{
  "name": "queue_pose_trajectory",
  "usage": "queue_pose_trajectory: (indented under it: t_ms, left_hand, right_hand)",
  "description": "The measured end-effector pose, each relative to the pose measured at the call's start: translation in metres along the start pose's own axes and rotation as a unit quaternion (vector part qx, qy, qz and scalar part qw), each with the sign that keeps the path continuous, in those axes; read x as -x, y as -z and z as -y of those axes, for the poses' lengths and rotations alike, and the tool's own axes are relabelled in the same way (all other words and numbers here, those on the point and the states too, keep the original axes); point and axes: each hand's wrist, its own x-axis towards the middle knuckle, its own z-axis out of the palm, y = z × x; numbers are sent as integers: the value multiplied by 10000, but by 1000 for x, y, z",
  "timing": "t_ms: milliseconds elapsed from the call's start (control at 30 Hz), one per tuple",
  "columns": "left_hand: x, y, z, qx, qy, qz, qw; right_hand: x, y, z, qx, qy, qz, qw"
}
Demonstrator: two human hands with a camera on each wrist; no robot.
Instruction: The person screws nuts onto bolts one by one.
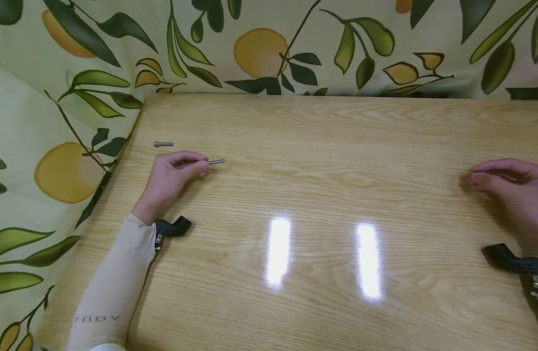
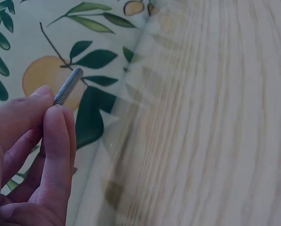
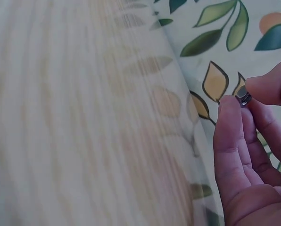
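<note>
My left hand point(image 1: 172, 173) pinches a metal bolt point(image 1: 217, 161) between thumb and fingertips, its threaded shank pointing right over the table. In the left wrist view the bolt's thread point(image 2: 69, 86) shows clearly, while its head end is hidden in the fingers. A second bolt point(image 1: 163, 144) lies on the wood just behind the left hand. Far to the right, my right hand point(image 1: 516, 187) is held over the table. The right wrist view shows it pinching a small shiny metal nut point(image 3: 243, 96) between thumb and fingers; the head view hides the nut.
The wooden table point(image 1: 312, 161) reflects two bright light strips between the hands. A cloth point(image 1: 198, 44) printed with fruit and leaves hangs along the table's back and left edges. Black wrist-camera mounts point(image 1: 174, 226) sit at both wrists, low beside the sleeves.
</note>
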Motion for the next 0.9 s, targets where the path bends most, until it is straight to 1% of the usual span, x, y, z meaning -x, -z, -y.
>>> queue_pose_trajectory:
  t_ms: [100,233,333,467,633,833,900]
  left_hand:
    - [1,-3,-1,175,-86,55,9998]
    - [2,-8,-3,399,-158,196,9989]
    - [3,-12,-4,525,-153,247,9982]
    - [4,-17,-7,582,-140,249,9979]
    - [4,-25,-9,684,-103,361,9970]
    - [4,-35,-9,1143,-168,454,9923]
    - [5,-38,-9,1314,-174,474,9900]
  right_hand:
    - [2,-5,1,309,-182,14,9994]
    - [4,-11,3,412,-354,116,9985]
    - [5,-15,4,356,-336,204,9986]
    - [6,-20,7,284,-234,337,9988]
    - [8,-26,11,392,-170,394,9983]
    - [10,-32,12,376,-138,476,9981]
    - [10,-34,13,512,-119,501,9974]
